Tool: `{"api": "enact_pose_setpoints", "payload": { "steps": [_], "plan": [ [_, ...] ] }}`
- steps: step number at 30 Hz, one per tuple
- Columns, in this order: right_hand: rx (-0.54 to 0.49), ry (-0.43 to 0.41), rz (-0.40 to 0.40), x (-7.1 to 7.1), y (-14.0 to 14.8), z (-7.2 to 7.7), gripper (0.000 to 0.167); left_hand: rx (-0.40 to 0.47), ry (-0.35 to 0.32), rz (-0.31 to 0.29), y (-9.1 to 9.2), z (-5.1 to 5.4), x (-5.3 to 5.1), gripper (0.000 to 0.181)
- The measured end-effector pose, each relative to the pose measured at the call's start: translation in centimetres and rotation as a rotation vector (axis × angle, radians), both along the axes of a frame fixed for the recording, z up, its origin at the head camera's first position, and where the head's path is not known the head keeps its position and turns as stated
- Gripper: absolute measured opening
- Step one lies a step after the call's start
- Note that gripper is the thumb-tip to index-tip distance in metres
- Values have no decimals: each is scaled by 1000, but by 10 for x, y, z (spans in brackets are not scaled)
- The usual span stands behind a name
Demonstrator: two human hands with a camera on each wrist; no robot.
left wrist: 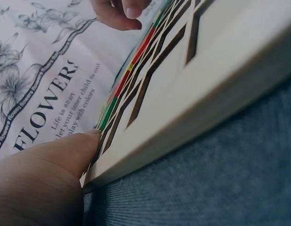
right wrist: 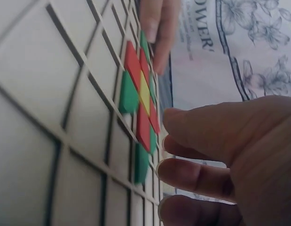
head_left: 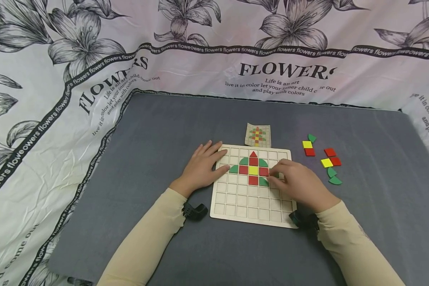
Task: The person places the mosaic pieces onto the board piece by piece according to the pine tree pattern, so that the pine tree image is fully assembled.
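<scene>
A wooden grid board (head_left: 236,211) holds a pattern of red, green and yellow pieces around a yellow square (head_left: 253,170). My left hand (head_left: 200,169) rests on its upper left corner, fingers extended; in the left wrist view the thumb (left wrist: 74,150) touches the board's edge. Over the right side is my right hand (head_left: 302,184), its fingers loosely bent beside a green piece (head_left: 279,175) they partly cover. The right wrist view shows no piece between the fingers of that hand (right wrist: 239,150); a green piece (right wrist: 141,163) lies on the board just beside them.
Behind the board lies a small pattern card (head_left: 250,137). Loose pieces, including a red square (head_left: 310,152), a yellow square (head_left: 327,163) and a green piece (head_left: 335,180), are scattered to the right on the grey table (head_left: 157,131). Flower-printed cloth surrounds its back and left.
</scene>
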State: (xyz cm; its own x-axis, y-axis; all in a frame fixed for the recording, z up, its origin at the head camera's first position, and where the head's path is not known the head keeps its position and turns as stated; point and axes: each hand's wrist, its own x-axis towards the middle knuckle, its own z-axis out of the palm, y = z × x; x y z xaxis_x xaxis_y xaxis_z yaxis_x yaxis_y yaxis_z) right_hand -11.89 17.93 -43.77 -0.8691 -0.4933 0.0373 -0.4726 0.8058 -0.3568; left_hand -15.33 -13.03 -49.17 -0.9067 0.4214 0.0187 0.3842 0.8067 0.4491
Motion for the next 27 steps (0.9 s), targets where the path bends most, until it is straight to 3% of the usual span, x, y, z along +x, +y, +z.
{"api": "enact_pose_setpoints", "payload": {
  "steps": [6, 16, 27],
  "plan": [
    [13, -32, -55, -3, 18, 7, 14, 0, -4, 8, 1, -1, 0, 67],
    [25, -33, -147, -1, 46, 6, 15, -11, 6, 10, 2, -1, 0, 66],
    [6, 9, -193, -2, 80, -4, 14, -3, 4, 15, 1, 0, 1, 65]
  ]
}}
